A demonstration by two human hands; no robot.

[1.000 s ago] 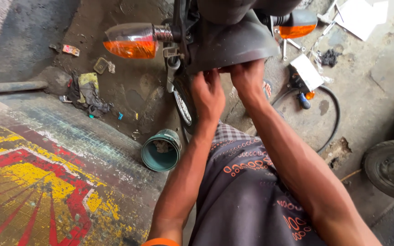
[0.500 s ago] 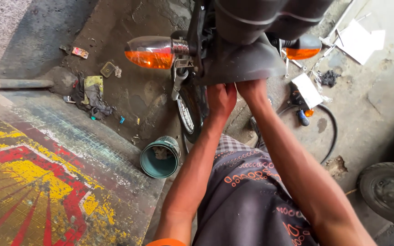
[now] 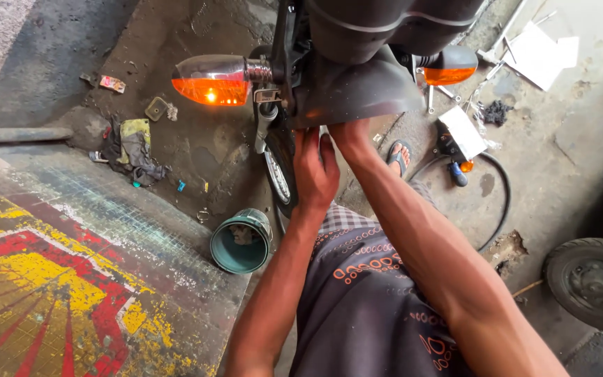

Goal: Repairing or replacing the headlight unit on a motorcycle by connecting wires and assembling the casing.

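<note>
Reaching up from the lap, both forearms cross a grey patterned cloth (image 3: 371, 307) toward the rear of a motorbike. The left hand (image 3: 315, 174) lies flat, fingers together, pressed up against the underside of the black fender (image 3: 357, 91). The right hand (image 3: 354, 139) goes under the same fender just beside it; its fingers are hidden, so I cannot tell whether they grip anything. Below the hands the rear wheel (image 3: 277, 174) shows edge-on. A green can (image 3: 240, 241) lies on its side on the floor left of the wheel. Higher up, an orange indicator (image 3: 211, 80) juts left of the fender and another (image 3: 449, 70) juts right. Rags (image 3: 134, 146) lie far left; papers (image 3: 539, 52) and a black cable (image 3: 500, 202) lie right.
</note>
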